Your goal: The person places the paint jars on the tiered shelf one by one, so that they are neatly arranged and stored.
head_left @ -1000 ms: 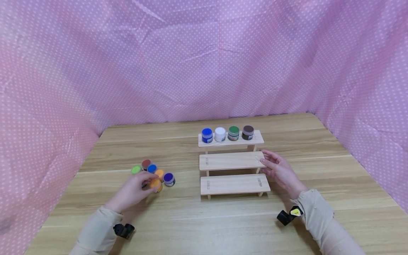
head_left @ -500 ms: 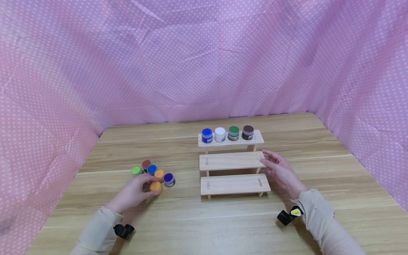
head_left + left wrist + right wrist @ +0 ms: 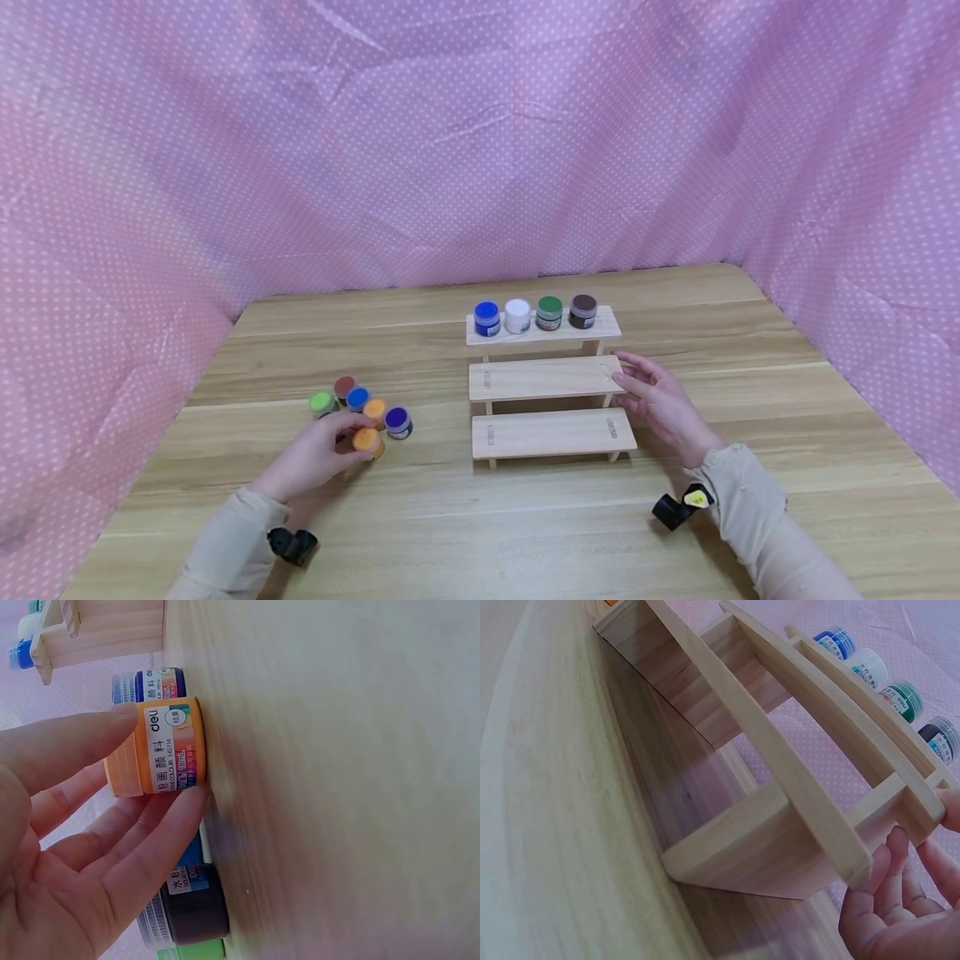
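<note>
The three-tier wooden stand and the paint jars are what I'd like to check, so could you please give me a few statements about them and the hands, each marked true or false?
1. Four paint jars stand on the top tier. True.
2. The left hand holds a white-lidded jar. False: it holds an orange paint jar.
3. The right hand is at the right end of the middle tier. True.
4. The light green-lidded jar stands on the bottom tier. False: it stands on the table.
</note>
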The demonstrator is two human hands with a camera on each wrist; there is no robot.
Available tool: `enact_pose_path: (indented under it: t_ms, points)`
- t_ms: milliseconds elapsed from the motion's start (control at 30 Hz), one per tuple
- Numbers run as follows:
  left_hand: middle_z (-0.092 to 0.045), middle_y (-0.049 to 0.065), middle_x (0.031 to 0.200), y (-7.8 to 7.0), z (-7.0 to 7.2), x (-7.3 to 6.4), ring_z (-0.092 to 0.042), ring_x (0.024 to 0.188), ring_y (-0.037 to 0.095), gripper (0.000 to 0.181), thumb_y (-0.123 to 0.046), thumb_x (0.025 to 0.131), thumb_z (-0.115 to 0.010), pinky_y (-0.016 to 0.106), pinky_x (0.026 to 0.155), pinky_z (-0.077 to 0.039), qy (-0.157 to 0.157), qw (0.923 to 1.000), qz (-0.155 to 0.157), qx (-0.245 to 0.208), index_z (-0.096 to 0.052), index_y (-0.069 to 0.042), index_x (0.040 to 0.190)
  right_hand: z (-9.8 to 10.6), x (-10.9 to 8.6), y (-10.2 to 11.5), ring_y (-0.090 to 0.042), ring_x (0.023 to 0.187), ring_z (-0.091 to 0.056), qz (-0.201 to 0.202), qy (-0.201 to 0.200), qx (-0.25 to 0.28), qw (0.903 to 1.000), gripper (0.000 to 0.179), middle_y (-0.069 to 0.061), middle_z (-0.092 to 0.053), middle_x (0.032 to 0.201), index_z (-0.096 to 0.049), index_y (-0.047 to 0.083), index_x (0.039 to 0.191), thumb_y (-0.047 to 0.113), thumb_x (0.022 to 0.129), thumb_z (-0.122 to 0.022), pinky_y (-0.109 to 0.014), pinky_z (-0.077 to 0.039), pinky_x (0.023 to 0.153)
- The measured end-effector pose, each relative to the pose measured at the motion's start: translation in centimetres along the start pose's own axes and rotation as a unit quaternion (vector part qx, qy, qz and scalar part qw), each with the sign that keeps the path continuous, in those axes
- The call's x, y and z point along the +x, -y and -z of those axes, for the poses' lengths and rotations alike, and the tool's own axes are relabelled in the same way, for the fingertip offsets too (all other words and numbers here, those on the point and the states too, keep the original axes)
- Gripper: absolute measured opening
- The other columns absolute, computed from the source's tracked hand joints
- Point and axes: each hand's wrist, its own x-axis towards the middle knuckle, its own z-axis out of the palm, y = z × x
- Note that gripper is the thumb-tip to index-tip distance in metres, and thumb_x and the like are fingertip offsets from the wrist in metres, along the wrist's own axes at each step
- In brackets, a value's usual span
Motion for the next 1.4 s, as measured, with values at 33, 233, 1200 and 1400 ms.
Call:
enact_pose_path:
  t_ms: [33,233,1200,1400]
  points:
    - [-0.064,0.008,0.108,0.03,-0.03,0.0,-0.061,0.101,0.023,0.032,-0.008,0.079,-0.072,0.034,0.084,-0.054,0.0,1.0,0.001,-0.003,-0.062,-0.006,0.11,0.01,-0.01,0.01,0.001,0.082,-0.056,-0.001,0.001,-0.001,1.0,0.032,0.013,-0.055,0.095,-0.048,0.017,0.123,0.011,0.092,-0.055,-0.015,-0.052,0.074]
    - [-0.063,0.009,0.11,0.13,-0.12,0.03,-0.061,0.104,0.025,0.03,-0.007,0.081,-0.07,0.035,0.085,-0.054,0.005,0.9997,0.008,-0.024,-0.062,-0.006,0.11,0.06,0.0,0.04,0.001,0.086,-0.055,0.0,0.005,-0.002,1.0,0.027,0.014,-0.055,0.097,-0.051,0.024,0.116,0.013,0.092,-0.056,-0.015,-0.052,0.074]
    - [-0.063,0.01,0.106,0.11,0.11,-0.07,-0.061,0.096,0.022,0.031,-0.008,0.081,-0.07,0.03,0.077,-0.055,-0.025,0.9995,-0.009,-0.018,-0.063,-0.005,0.11,0.15,0.23,-0.06,0.001,0.088,-0.057,-0.01,0.008,-0.024,0.9996,0.058,0.013,-0.056,0.1,-0.027,0.002,0.141,0.016,0.093,-0.056,-0.015,-0.052,0.078]
    - [-0.061,0.013,0.108,-0.42,0.68,-0.17,-0.061,0.1,0.025,0.032,-0.008,0.081,-0.07,0.029,0.08,-0.056,-0.037,0.9989,0.011,-0.027,-0.062,-0.003,0.112,0.17,0.35,0.03,0.001,0.087,-0.056,-0.018,0.005,-0.02,0.9996,0.061,0.013,-0.055,0.101,-0.025,0.002,0.143,0.018,0.093,-0.056,-0.015,-0.052,0.075]
